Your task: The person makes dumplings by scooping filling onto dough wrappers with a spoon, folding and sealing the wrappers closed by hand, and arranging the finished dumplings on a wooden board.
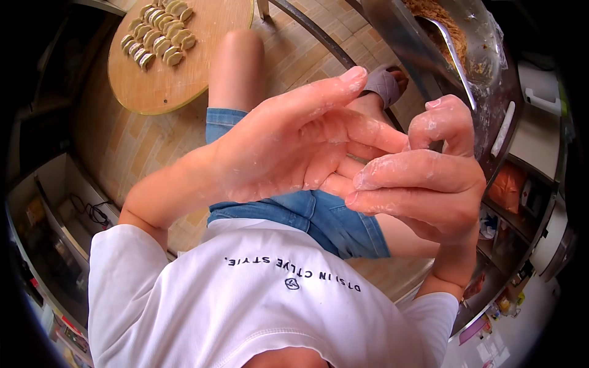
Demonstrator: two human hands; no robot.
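Note:
Both of my hands are raised in front of my body and dusted with white flour. My left hand (282, 147) is open, palm showing, thumb up and fingers stretched toward the right. My right hand (429, 184) has bent fingers closed over the fingertips of the left one. No separate object shows between them, though part of the contact is hidden. To the upper right is a clear container of brown minced filling (438, 24), with a metal spoon handle (457, 55) lying across it. Several pale shaped dumplings (161, 34) sit in rows at the upper left.
The dumplings rest on a round wooden tabletop (144, 92). A white stick, like a rolling pin (503, 129), lies on the dark surface at right. Shelves stand on both sides, with an orange bag (508, 184) on the right. My knees and the tiled floor (300, 30) are below.

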